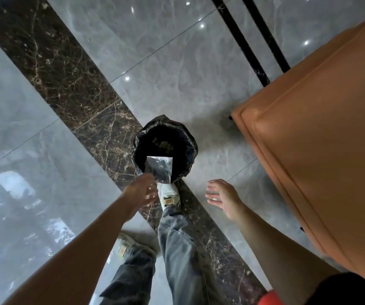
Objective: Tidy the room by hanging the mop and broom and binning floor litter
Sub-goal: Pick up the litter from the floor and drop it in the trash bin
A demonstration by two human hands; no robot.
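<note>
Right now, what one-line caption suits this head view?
Over the black-lined bin, a clear plastic bag by the left hand; right hand open and empty, orange sofa alongside.

1. The left hand [142,192] is motion-blurred; whether its fingers touch the clear packet [160,169] cannot be told.
2. Inside the bin [190,148], contents are too dark to read.
3. The orange seat [320,150] runs off the right edge.

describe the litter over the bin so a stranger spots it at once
Follow the dark marble strip to the black-lined bin beside the orange seat. Over its near rim, by the left hand, is a small plastic bag: the only clear, shiny thing against the black.
</note>
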